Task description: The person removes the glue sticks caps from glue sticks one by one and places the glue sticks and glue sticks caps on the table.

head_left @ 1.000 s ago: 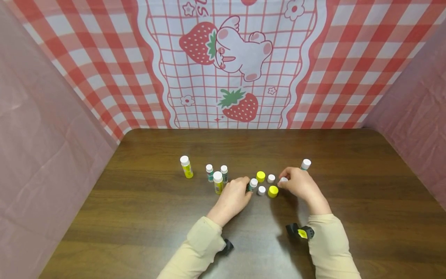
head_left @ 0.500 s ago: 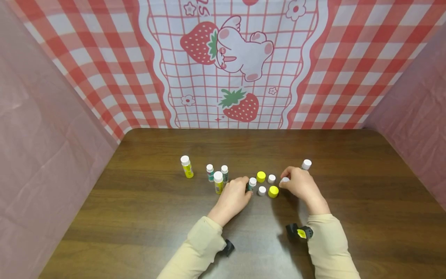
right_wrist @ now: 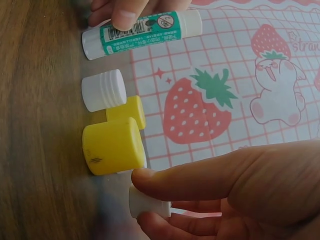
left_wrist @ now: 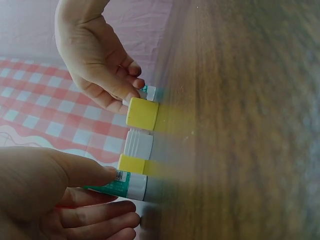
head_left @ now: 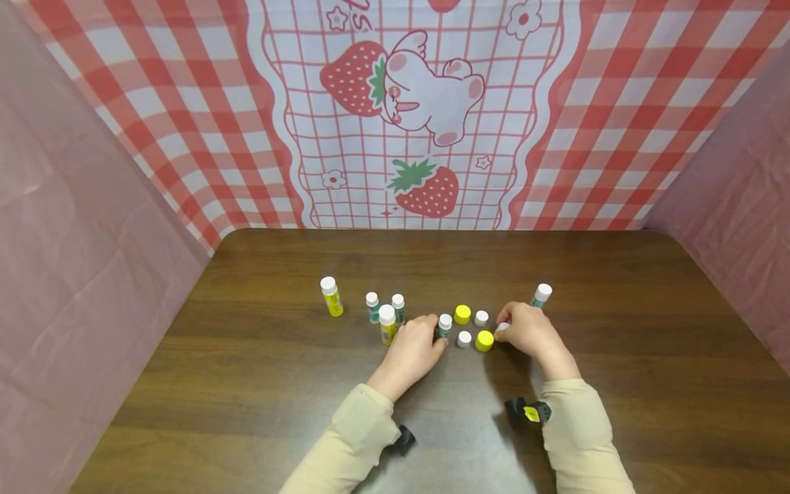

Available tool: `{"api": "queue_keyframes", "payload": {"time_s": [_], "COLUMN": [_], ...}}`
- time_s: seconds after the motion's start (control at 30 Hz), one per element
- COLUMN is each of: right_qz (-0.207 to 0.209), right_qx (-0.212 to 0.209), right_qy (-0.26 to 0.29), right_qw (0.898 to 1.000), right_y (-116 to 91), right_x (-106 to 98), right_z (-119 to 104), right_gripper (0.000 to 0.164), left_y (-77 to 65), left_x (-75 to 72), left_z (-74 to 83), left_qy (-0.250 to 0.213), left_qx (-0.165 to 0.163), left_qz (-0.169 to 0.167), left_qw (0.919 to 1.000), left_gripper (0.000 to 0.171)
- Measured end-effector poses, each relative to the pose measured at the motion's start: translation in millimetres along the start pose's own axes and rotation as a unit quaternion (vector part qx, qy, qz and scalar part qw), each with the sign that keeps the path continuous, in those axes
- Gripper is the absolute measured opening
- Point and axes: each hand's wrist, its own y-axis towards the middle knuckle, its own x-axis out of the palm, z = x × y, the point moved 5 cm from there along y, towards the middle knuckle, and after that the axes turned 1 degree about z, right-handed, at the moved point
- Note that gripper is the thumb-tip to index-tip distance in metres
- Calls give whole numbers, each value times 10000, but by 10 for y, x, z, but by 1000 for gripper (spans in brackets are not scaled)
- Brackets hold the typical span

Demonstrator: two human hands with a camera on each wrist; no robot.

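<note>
My left hand (head_left: 412, 353) holds a small green glue stick (right_wrist: 142, 32) upright on the table, thumb on its label in the right wrist view. My right hand (head_left: 533, 336) pinches a white cap (right_wrist: 149, 201) between thumb and finger, low over the wood. Between the hands stand two yellow caps (head_left: 484, 341) and two white caps (head_left: 464, 339), grouped close together. Just beyond the right hand is another green glue stick (head_left: 540, 295), its lower part hidden by that hand.
Left of my left hand stand two green glue sticks (head_left: 373, 308) and a yellow glue stick (head_left: 387, 324). Another yellow glue stick (head_left: 332, 297) stands farther left. A checked cloth (head_left: 426, 137) hangs behind the wooden table (head_left: 247, 384).
The glue stick in my left hand has shifted slightly left, away from the loose caps. My right hand, with the white cap, has come slightly nearer to me.
</note>
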Motion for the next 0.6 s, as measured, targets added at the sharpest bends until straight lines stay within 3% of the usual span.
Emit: {"api": "queue_keyframes", "payload": {"time_s": [0.6], "right_qz": [-84], "right_qx": [58], "right_qy": [-60], "right_qw": [9999], "right_y": [35], "right_x": [68], "right_z": [32], "right_gripper": [16], "left_y": [2], "left_x": [3], "left_z": [10], "left_qy": [191], "left_qx": [-3], "left_qz": [93], "left_qw": [9998], "left_gripper": [13]}}
